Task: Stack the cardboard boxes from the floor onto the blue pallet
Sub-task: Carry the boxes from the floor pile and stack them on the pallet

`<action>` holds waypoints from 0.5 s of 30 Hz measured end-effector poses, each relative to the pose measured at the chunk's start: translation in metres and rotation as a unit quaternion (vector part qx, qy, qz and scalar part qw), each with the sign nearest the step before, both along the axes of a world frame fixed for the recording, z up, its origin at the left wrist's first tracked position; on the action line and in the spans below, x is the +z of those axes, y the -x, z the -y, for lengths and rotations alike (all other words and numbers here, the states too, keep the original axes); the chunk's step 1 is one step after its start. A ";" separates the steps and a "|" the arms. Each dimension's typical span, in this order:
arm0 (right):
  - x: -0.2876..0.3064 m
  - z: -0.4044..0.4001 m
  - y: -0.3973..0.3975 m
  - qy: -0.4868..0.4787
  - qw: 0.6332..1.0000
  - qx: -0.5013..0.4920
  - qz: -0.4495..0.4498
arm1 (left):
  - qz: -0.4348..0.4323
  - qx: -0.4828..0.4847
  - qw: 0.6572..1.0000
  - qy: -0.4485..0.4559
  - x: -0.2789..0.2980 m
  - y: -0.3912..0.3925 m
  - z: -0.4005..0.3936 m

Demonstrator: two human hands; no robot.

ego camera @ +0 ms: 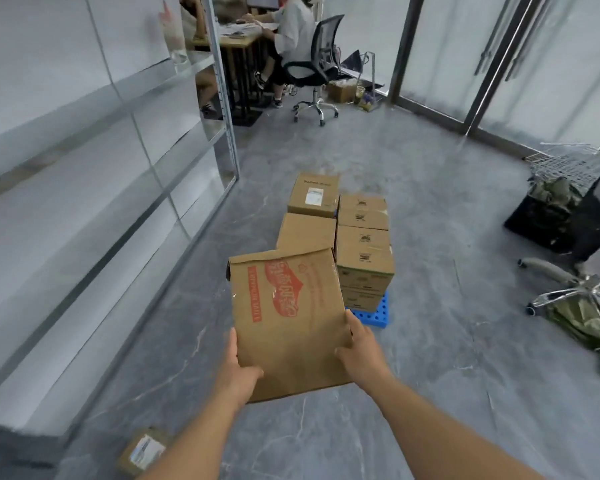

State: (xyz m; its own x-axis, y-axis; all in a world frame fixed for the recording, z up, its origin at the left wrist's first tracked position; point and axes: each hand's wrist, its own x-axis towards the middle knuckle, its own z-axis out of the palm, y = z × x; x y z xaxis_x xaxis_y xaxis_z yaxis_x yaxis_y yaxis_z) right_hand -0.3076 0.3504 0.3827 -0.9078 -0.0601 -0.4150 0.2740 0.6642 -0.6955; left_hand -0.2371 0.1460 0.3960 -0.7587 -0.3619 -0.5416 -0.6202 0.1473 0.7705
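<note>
Item: red-printed cardboard box (284, 320), carried in the air short of the blue pallet (373, 311); left hand (239, 365) and right hand (359, 348) clamped on its near corners. Risk: the low, near-end hold may let the far end tip forward; it could knock the stacked boxes (362, 258) on landing.

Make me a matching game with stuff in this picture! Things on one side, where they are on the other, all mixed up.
Things:
1. red-printed box
2. small labelled box
3. blue pallet
4. office chair

Places:
A. under the stacked boxes
B. held up in both hands
C. far back, by the desk
D. on the floor near the left arm

Pairs: 1-B, 2-D, 3-A, 4-C
</note>
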 end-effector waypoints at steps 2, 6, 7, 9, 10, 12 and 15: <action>0.000 -0.027 0.022 0.001 1.000 -0.019 -0.002 | -0.004 -0.016 1.000 -0.006 0.000 0.029 -0.024; -0.002 -0.074 0.065 -0.018 0.999 -0.050 0.003 | -0.009 -0.048 0.999 -0.002 -0.004 0.089 -0.067; -0.003 -0.085 0.075 -0.017 0.998 -0.059 0.005 | -0.008 -0.058 0.998 0.003 -0.005 0.103 -0.076; -0.006 -0.103 0.090 -0.019 0.997 -0.074 0.009 | 0.002 -0.079 0.997 0.013 -0.006 0.127 -0.093; -0.008 -0.110 0.096 -0.017 0.996 -0.084 0.011 | 0.007 -0.090 0.996 0.014 -0.007 0.138 -0.099; -0.012 -0.122 0.110 -0.011 0.995 -0.103 0.018 | 0.019 -0.107 0.994 0.011 -0.009 0.159 -0.110; -0.018 -0.136 0.133 -0.014 0.993 -0.117 0.028 | 0.033 -0.123 0.992 0.007 -0.014 0.194 -0.123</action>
